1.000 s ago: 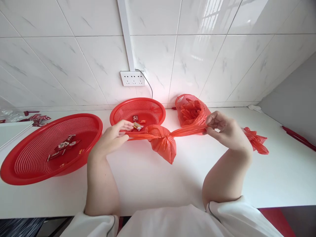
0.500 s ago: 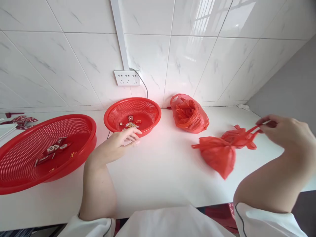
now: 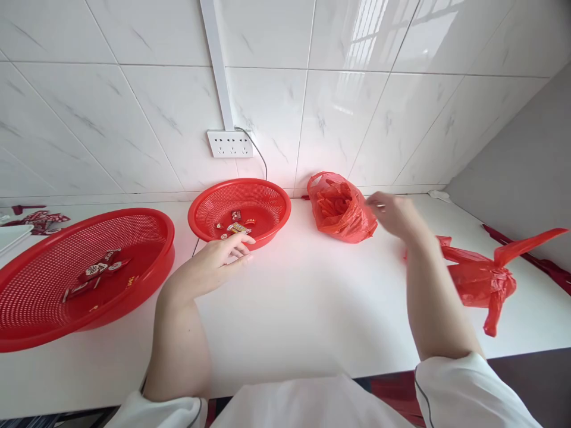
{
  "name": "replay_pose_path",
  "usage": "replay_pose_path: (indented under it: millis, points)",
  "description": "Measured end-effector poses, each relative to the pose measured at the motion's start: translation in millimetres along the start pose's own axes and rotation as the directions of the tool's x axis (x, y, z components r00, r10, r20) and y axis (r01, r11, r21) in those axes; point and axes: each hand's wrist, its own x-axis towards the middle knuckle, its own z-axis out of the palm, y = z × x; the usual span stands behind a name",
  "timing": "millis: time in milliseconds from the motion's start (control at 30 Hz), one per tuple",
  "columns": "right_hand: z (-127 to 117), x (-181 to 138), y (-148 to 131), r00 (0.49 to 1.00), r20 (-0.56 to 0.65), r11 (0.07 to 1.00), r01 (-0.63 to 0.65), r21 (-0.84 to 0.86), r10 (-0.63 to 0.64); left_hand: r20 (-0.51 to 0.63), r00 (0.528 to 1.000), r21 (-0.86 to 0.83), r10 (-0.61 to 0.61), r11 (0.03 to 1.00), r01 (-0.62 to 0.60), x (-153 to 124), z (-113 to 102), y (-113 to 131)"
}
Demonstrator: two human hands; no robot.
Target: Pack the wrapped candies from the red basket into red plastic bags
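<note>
My left hand (image 3: pixel 218 252) lies open on the white counter (image 3: pixel 294 309), fingers stretched toward the rim of the small red basket (image 3: pixel 238 209), holding nothing. My right hand (image 3: pixel 392 214) is blurred by motion beside the open red bag of folded red bags (image 3: pixel 341 207); its fingers look loosely spread and empty. A tied red plastic bag (image 3: pixel 484 276) lies near the counter's right edge, apart from both hands.
A large red basket (image 3: pixel 84 270) with a few wrapped sweets sits at the left. The small basket also holds several sweets. A wall socket (image 3: pixel 229 143) with a cable is above it. Red paper scraps (image 3: pixel 38 219) lie at far left.
My right hand carried the tied bag to the right, let it go near the counter's edge, then swung back left to the open bag. My left hand released the bag and stayed by the small basket.
</note>
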Motion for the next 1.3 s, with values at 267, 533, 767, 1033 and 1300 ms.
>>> replay_pose_path:
  millis: [267, 533, 767, 1033, 1300]
  points:
    - [99, 37, -31, 0.912, 0.262, 0.945, -0.28, -0.168, 0.317, 0.012, 1.0, 0.011, -0.024, 1.0, 0.024, -1, 0, 0]
    - [124, 38, 10, 0.784, 0.217, 0.808, -0.526, -0.266, 0.582, 0.01, 0.998, 0.02, -0.056, 0.998, 0.056, 5, -2, -5]
    - [121, 32, 26, 0.831, 0.076, 0.825, -0.53, -0.196, 0.551, 0.019, 0.999, 0.042, -0.045, 0.998, 0.044, 15, 3, -10]
    - [118, 28, 40, 0.782, -0.069, 0.773, -0.623, -0.119, 0.619, 0.042, 0.996, 0.056, -0.077, 0.996, 0.074, 21, 6, -10]
    - [111, 26, 43, 0.828, -0.203, 0.835, -0.545, -0.074, 0.523, 0.035, 0.996, 0.058, -0.083, 0.995, 0.081, 23, 7, -10]
